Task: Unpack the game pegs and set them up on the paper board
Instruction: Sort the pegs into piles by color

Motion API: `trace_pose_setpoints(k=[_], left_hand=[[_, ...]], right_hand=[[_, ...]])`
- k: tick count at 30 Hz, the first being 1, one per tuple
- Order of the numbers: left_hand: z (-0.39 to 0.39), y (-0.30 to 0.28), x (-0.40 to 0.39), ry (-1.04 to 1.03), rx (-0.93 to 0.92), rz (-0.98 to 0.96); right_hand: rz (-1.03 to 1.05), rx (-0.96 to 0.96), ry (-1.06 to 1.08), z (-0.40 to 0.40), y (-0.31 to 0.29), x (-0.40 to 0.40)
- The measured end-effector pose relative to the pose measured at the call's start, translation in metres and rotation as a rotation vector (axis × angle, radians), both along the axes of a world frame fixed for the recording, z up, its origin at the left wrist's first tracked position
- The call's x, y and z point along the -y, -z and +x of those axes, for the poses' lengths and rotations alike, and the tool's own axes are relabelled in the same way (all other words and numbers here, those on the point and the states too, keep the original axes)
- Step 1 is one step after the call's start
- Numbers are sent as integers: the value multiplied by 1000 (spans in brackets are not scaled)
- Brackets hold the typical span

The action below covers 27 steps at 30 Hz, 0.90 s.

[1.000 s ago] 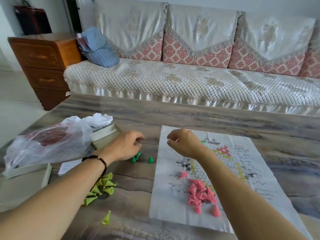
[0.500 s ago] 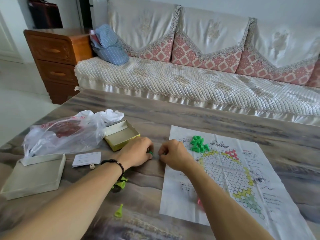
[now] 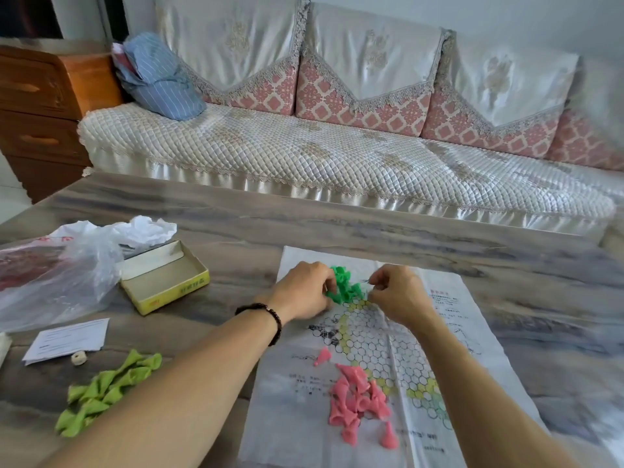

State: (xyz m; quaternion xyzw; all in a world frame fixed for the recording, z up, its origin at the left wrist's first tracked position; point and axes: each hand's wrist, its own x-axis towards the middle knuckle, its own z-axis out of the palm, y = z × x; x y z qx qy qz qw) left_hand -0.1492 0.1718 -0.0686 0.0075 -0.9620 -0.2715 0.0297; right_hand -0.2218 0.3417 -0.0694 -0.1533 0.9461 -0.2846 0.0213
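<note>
Centre frame, left hand (image 3: 304, 292) pinches green pegs (image 3: 346, 287) on the paper board (image 3: 472, 332); right hand (image 3: 400, 293) curled beside them, grip indeterminate; pink pegs (image 3: 358, 400) lower centre.

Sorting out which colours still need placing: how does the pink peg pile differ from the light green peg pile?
The pink pegs lie on the paper board, over its near printed part; the light green pegs lie off it, on the table left of the left forearm. A couple of pink pegs lie apart from their pile; the light green ones stay bunched. Both are loose heaps of cone-shaped pegs, untouched by either hand.
</note>
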Motion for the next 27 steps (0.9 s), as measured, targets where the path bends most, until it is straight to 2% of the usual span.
trace_pose_setpoints(k=[4, 13, 27], left_hand=[[-16, 5, -7, -2, 13, -21], [-18, 14, -5, -43, -104, -12], [8, 10, 5, -28, -99, -22]], right_hand=[[82, 40, -93, -9, 7, 4], [63, 96, -166, -16, 5, 6], [92, -27, -142, 7, 2, 7]])
